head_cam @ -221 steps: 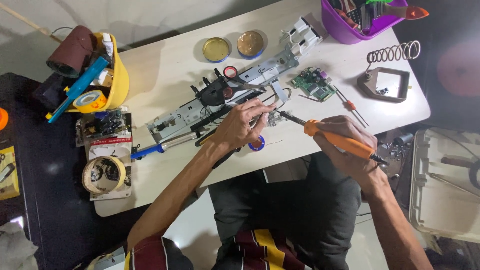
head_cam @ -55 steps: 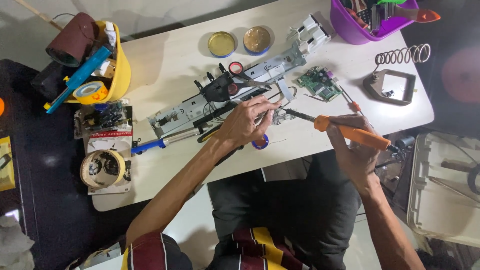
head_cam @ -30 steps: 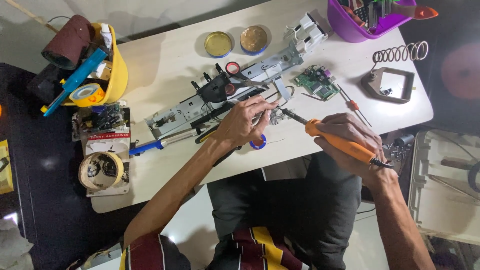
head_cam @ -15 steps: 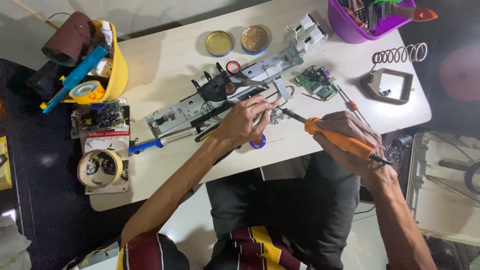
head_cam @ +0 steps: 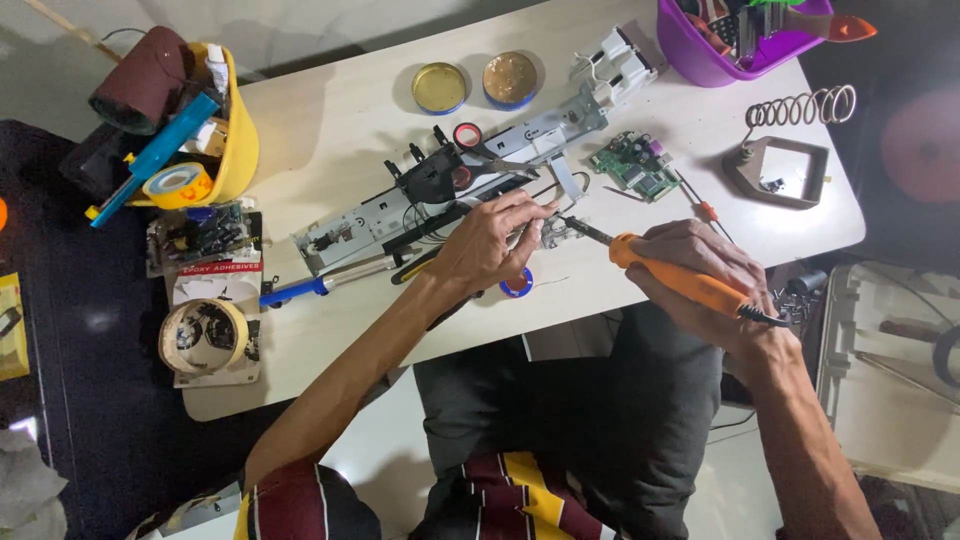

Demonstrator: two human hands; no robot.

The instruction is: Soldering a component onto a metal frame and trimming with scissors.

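At the table's [head_cam: 330, 110] left edge, a flat white package [head_cam: 212, 282] with a red label band [head_cam: 210, 268] lies under a tape roll [head_cam: 204, 335]. On the dark surface at far left sits a yellow packet [head_cam: 12, 325], its print too small to tell.

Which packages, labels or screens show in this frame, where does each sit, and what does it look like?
Adhesive box: left end of the table, under a round open tin; flat, white with a red printed band.
Blister pack: just above that box; clear front over dark small parts.
Yellow tape roll: in the yellow bowl at the upper left; printed side wall, too small to tell more.
Screens: none in view.
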